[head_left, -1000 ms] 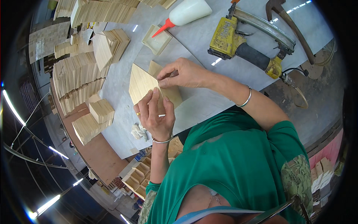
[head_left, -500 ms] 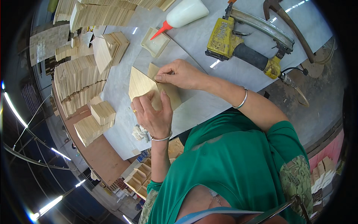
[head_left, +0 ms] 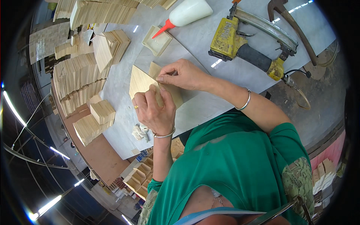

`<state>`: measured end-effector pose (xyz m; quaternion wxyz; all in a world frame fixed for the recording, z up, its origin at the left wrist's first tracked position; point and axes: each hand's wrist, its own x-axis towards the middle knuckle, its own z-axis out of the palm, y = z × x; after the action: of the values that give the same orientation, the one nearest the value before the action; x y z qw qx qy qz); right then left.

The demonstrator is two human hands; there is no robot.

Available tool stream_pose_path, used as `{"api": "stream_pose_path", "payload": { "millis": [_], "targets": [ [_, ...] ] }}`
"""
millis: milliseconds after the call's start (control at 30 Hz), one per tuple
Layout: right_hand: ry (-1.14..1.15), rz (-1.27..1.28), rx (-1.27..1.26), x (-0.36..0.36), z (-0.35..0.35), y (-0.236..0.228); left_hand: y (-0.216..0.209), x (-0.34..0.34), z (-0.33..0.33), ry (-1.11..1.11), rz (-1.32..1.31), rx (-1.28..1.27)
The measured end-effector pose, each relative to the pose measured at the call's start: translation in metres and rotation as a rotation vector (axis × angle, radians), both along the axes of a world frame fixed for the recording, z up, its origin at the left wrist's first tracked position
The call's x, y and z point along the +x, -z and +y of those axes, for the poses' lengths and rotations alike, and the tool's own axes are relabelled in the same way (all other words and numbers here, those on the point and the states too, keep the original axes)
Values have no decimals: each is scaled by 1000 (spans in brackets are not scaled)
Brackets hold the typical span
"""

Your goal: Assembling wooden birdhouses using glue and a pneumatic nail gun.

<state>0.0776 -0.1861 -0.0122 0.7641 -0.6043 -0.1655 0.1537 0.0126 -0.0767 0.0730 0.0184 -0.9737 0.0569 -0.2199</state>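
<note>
A small pale-wood assembly with pointed panels [head_left: 139, 79] stands on the grey-white work surface in front of me. My left hand [head_left: 155, 112] grips its near side, thumb and fingertips close to the upper edge. At that same edge, thumb and forefinger of my right hand [head_left: 183, 75] are pinched together; whatever is between them is hidden or too small to name. Behind them sits a shallow wooden tray [head_left: 153, 47] with whitish stuff inside. A white squeeze bottle [head_left: 190, 13] lies with its red nozzle over that tray.
A yellow-and-black nail gun [head_left: 224, 39] with an air hose lies at the right, beside a hammer [head_left: 300, 32]. Stacks of pointed wooden panels [head_left: 75, 73] line the left. A crumpled white cloth [head_left: 140, 132] rests near my left wrist. Compartmented wooden boxes [head_left: 139, 176] stand below the table edge.
My left hand has shifted slightly, its fingers drawing closer to the upper edge of the wood. The right hand keeps its pinch in nearly the same spot.
</note>
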Motion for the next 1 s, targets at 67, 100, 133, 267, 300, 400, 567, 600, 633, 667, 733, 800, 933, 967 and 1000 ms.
{"api": "stream_pose_path", "payload": {
  "millis": [67, 100, 133, 267, 300, 400, 567, 600, 633, 667, 733, 800, 933, 967, 1000],
  "targets": [
    [-7, 3, 8, -1, 1, 1, 1, 0, 0, 5, -7, 3],
    [-1, 17, 8, -1, 1, 1, 2, 0, 0, 14, -12, 6],
    [4, 31, 8, -1, 1, 1, 1, 0, 0, 10, -14, 6],
    [-8, 33, 26, -5, -4, -1, 1, -1, -2, 22, -15, 28],
    [83, 52, 51, -8, -7, -1, 2, 0, -3, 29, -9, 26],
    [230, -57, -71, -23, -31, -13, 4, 3, -1, 99, -66, 25],
    [483, -602, -732, -50, -119, -57, 0, -5, 9, 86, -96, -55],
    [488, -626, -873, -54, -136, -57, 0, -7, 10, 98, -83, -65],
    [496, -651, -1015, -56, -152, -59, 0, -8, 11, 79, -100, -89],
    [483, -679, -1038, -62, -165, -59, 1, -9, 12, 98, -86, -117],
    [401, -441, -1322, -72, -180, -52, 1, -11, 12, 111, -92, -173],
    [367, -514, -1382, -69, -178, -44, 2, -16, 14, 88, -76, -189],
    [305, -441, -1453, -58, -170, -39, 9, -16, 17, 97, -115, -292],
    [298, -380, -1426, -54, -167, -41, 9, -19, 19, 110, -120, -304],
    [259, -300, -1462, -49, -165, -47, 10, -21, 19, 125, -125, -318]
  ]
}}
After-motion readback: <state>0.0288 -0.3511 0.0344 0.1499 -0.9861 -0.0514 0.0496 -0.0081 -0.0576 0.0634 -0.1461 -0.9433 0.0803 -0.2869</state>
